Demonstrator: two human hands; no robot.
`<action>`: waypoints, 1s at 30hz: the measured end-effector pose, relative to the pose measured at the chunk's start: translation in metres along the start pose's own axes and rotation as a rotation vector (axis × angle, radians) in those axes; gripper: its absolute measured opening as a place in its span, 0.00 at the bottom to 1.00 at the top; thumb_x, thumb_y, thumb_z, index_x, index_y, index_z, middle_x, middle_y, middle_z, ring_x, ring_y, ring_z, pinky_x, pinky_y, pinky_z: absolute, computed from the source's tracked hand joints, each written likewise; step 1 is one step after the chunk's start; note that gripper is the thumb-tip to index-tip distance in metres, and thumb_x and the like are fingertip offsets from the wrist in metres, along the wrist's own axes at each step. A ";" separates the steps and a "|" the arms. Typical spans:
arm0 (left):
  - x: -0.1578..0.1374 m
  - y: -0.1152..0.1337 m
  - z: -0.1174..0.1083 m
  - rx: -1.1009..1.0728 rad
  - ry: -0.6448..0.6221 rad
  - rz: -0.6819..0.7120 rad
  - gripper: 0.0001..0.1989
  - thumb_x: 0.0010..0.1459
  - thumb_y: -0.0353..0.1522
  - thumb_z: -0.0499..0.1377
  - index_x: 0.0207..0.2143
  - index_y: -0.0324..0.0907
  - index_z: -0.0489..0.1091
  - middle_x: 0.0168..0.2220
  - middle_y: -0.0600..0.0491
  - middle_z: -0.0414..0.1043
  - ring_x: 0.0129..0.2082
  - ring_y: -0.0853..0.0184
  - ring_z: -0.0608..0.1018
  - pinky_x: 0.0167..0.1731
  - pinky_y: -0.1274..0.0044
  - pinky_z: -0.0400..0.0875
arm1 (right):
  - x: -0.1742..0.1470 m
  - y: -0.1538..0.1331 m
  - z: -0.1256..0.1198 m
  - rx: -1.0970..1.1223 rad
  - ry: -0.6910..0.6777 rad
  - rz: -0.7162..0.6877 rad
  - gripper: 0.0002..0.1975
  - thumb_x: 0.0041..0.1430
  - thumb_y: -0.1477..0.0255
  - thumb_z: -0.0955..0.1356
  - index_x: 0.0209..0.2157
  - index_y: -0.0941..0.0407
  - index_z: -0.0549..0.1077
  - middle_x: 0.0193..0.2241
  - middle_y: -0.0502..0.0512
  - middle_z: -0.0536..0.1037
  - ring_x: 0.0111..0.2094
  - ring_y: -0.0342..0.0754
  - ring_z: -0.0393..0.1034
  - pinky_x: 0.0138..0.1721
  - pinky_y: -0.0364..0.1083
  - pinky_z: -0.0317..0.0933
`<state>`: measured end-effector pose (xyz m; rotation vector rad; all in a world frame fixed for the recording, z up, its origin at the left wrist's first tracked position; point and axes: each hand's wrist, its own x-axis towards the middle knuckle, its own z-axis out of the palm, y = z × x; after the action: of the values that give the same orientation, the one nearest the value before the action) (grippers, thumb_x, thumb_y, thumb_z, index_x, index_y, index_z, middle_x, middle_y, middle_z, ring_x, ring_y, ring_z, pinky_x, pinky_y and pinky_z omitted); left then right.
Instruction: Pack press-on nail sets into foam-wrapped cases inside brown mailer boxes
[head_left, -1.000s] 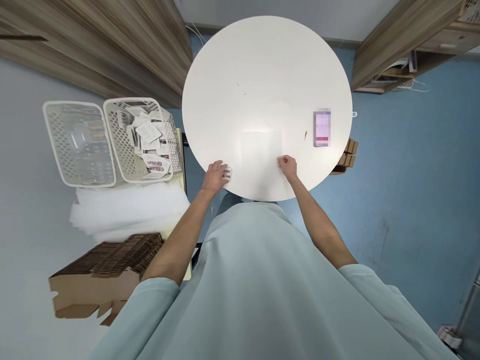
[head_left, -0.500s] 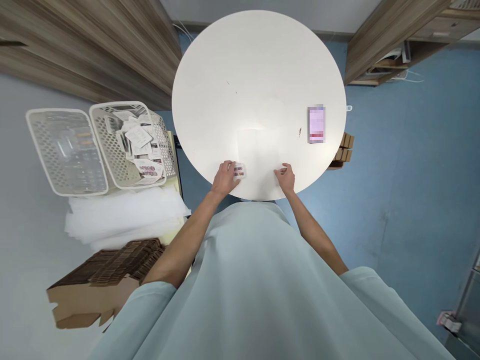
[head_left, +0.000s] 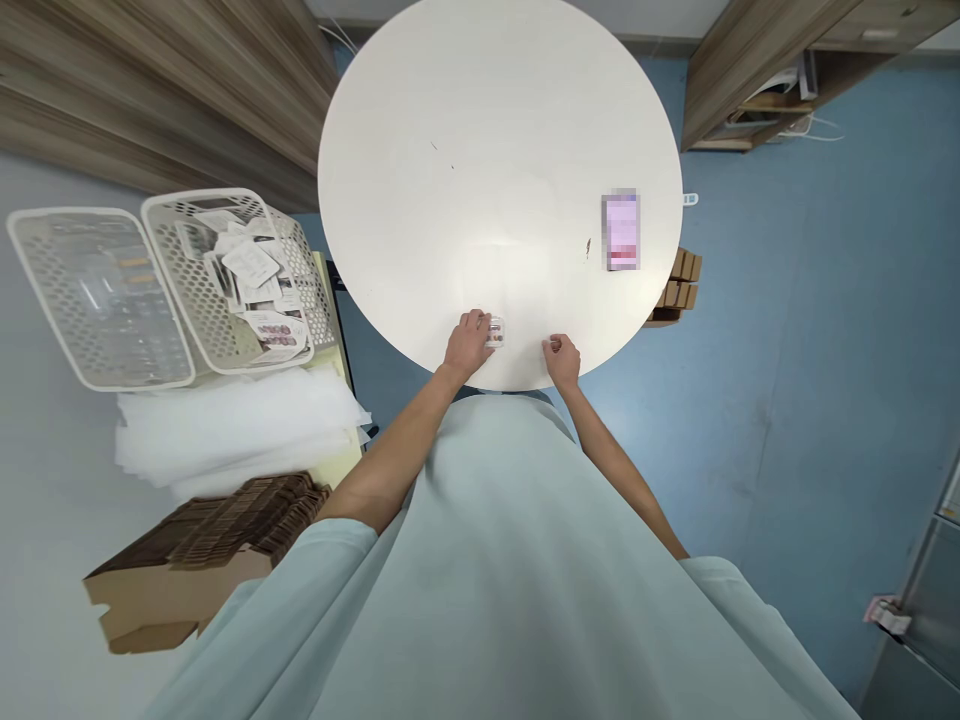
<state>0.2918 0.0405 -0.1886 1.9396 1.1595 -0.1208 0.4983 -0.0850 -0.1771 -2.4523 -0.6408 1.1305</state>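
Observation:
At the near edge of the round white table, my left hand grips a small clear case from its left side. Rows of small dark and reddish pieces show in the case; my fingers cover part of it. A short way to the right, my right hand rests low over the tabletop with its fingers curled in. What those fingers hold, if anything, cannot be made out. Between and beyond the hands lies a faint pale sheet, hard to tell from the white surface.
A pixelated pink phone-like rectangle lies on the table's right. To the left stand a white basket of cards and packets, an empty-looking clear basket, white wrapping sheets and folded cardboard. Small brown boxes sit beyond the table's right edge.
My left hand has moved right with the clear case, closer to my right hand. The right hand's fingers are curled in more. The whole view has shifted slightly.

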 end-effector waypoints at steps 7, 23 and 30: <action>-0.001 0.001 0.000 0.073 -0.026 0.020 0.36 0.54 0.28 0.69 0.66 0.41 0.66 0.67 0.33 0.63 0.66 0.37 0.65 0.60 0.51 0.69 | -0.023 -0.021 -0.004 0.023 -0.062 -0.128 0.08 0.67 0.63 0.68 0.39 0.51 0.78 0.40 0.55 0.85 0.42 0.54 0.78 0.50 0.53 0.71; -0.033 -0.015 -0.027 -0.302 0.095 -0.387 0.19 0.71 0.43 0.55 0.56 0.45 0.77 0.55 0.47 0.83 0.53 0.55 0.83 0.58 0.66 0.74 | -0.034 -0.083 0.077 -0.296 -0.344 -0.321 0.07 0.72 0.68 0.69 0.41 0.51 0.80 0.44 0.54 0.86 0.45 0.54 0.79 0.46 0.49 0.70; -0.020 -0.010 -0.018 -0.246 0.108 -0.498 0.11 0.66 0.36 0.62 0.46 0.44 0.80 0.50 0.46 0.85 0.53 0.55 0.83 0.54 0.68 0.75 | -0.036 -0.085 0.087 -0.309 -0.357 -0.306 0.09 0.72 0.66 0.68 0.41 0.51 0.81 0.45 0.55 0.86 0.46 0.56 0.79 0.46 0.51 0.71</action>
<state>0.2671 0.0417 -0.1743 1.4284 1.6309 -0.1300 0.3884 -0.0225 -0.1661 -2.2895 -1.3363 1.4373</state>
